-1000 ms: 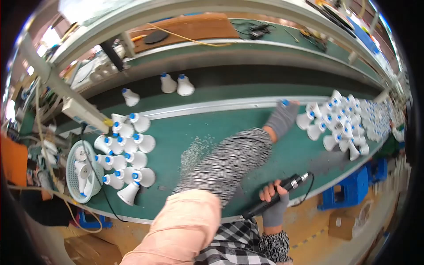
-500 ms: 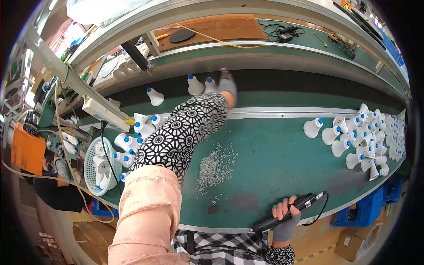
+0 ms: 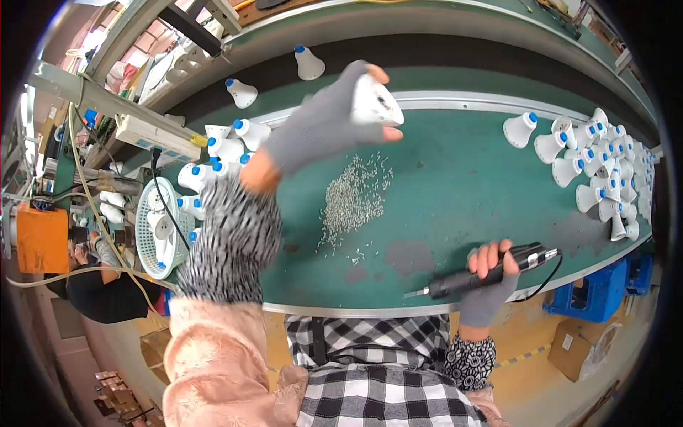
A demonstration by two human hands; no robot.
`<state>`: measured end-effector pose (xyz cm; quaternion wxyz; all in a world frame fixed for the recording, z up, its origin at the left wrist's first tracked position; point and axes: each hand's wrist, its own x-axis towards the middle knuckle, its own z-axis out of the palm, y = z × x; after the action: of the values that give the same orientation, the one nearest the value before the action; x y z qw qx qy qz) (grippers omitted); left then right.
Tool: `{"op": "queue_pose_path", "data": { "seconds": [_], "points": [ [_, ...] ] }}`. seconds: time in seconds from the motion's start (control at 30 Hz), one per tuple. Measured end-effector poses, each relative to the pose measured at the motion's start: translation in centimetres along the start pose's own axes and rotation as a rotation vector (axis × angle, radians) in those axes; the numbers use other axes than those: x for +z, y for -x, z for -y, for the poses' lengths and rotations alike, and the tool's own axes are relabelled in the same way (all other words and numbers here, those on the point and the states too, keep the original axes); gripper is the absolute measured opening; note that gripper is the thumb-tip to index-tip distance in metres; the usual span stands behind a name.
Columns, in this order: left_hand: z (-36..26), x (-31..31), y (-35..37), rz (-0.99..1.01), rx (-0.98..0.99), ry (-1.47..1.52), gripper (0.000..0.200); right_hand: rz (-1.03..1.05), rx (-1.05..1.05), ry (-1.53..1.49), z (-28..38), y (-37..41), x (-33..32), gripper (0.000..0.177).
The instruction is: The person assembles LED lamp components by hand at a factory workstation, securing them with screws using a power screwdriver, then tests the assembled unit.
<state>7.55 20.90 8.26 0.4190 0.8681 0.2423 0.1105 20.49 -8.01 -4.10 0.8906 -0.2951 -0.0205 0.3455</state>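
Observation:
My left hand (image 3: 309,124), in a grey fingerless glove, is raised over the bench with its fingers wrapped round a white plastic lamp housing (image 3: 373,103). The housing's wide end is turned to the right. My right hand (image 3: 492,285), gloved the same way, grips a black electric screwdriver (image 3: 452,283) near the front edge. The tool's bit points left, and a cord runs from its other end. Between the hands, a loose heap of small screws (image 3: 348,203) is scattered on the green bench top (image 3: 448,192).
White housings with blue caps (image 3: 567,171) crowd the right end. More housings (image 3: 226,148) stand at left beside a pale basket (image 3: 162,252) holding white parts. Behind the metal rail are two housings, one being a tilted housing (image 3: 242,92). A blue crate (image 3: 590,290) sits below. Another person's arm (image 3: 107,252) shows far left.
My left hand has come back from behind the rail with a lamp housing. My right hand has lifted the screwdriver slightly up and right. The view has tilted down.

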Motion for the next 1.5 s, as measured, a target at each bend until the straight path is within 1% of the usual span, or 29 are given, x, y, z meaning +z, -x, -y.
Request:
{"op": "queue_pose_path", "data": {
  "seconds": [0.03,0.1,0.17,0.23,0.3,0.37,0.43,0.53,0.63,0.73,0.83,0.93,1.03,1.13,1.17,1.2,1.33,1.43,1.5],
  "points": [
    [-0.6,1.1,2.5,-0.067,0.009,0.373,0.068,-0.031,-0.048,0.005,-0.2,-0.4,0.7,0.016],
    [-0.5,3.1,7.3,-0.007,-0.101,0.715,0.076,-0.031,-0.1,0.021,-0.5,-1.6,1.3,0.014],
    [1.1,6.9,11.5,-0.01,-0.179,1.038,0.082,-0.066,-0.153,0.037,-1.3,-2.4,2.1,0.013],
    [2.0,10.0,14.4,0.022,-0.301,1.334,0.086,-0.026,-0.169,0.077,-1.9,-2.6,3.1,0.012],
    [2.9,12.2,16.8,0.063,-0.398,1.563,0.085,-0.004,-0.174,0.12,-2.8,-2.5,4.0,0.011],
    [2.7,13.4,18.5,0.068,-0.414,1.659,0.08,0.001,-0.183,0.151,-3.9,-2.1,4.8,0.011],
    [2.2,13.9,19.5,-0.012,-0.451,1.492,0.083,-0.004,-0.189,0.175,-4.8,-1.8,5.3,0.011],
    [2.5,14.4,20.0,-0.101,-0.395,1.249,0.089,0.0,-0.206,0.222,-5.6,-1.6,5.6,0.011],
    [2.5,13.8,20.6,-0.106,-0.421,1.24,0.078,-0.003,-0.229,0.27,-5.9,-1.6,5.8,0.01],
    [2.4,13.3,20.7,-0.085,-0.478,1.12,0.077,-0.011,-0.238,0.294,-6.3,-1.6,5.8,0.01],
    [2.3,13.0,20.8,-0.086,-0.443,1.128,0.075,-0.015,-0.234,0.313,-6.5,-1.7,5.9,0.011],
    [2.0,12.8,21.1,-0.115,-0.508,1.06,0.078,-0.01,-0.232,0.319,-6.2,-1.5,6.0,0.012],
    [2.3,12.7,20.8,-0.08,-0.506,1.083,0.083,-0.022,-0.221,0.24,-5.0,-1.3,6.2,0.013],
    [1.4,12.4,19.6,-0.064,-0.445,1.01,0.08,-0.088,-0.231,0.211,-3.6,-0.9,6.9,0.014],
    [1.2,12.4,19.4,-0.036,-0.421,1.033,0.08,-0.104,-0.237,0.205,-3.2,-0.7,6.9,0.014],
    [1.1,12.5,19.2,-0.008,-0.398,1.055,0.081,-0.063,-0.221,0.165,-2.6,-0.7,6.6,0.014],
    [0.2,12.6,18.7,0.075,-0.338,1.167,0.08,-0.049,-0.164,0.045,-1.1,-0.2,6.5,0.012],
    [-0.2,12.6,18.4,0.083,-0.299,1.129,0.08,-0.038,-0.143,0.01,-0.6,0.1,6.4,0.012],
    [0.0,12.8,18.5,0.076,-0.249,0.98,0.079,-0.055,-0.139,0.006,-0.5,0.2,6.4,0.012]
  ]
}}
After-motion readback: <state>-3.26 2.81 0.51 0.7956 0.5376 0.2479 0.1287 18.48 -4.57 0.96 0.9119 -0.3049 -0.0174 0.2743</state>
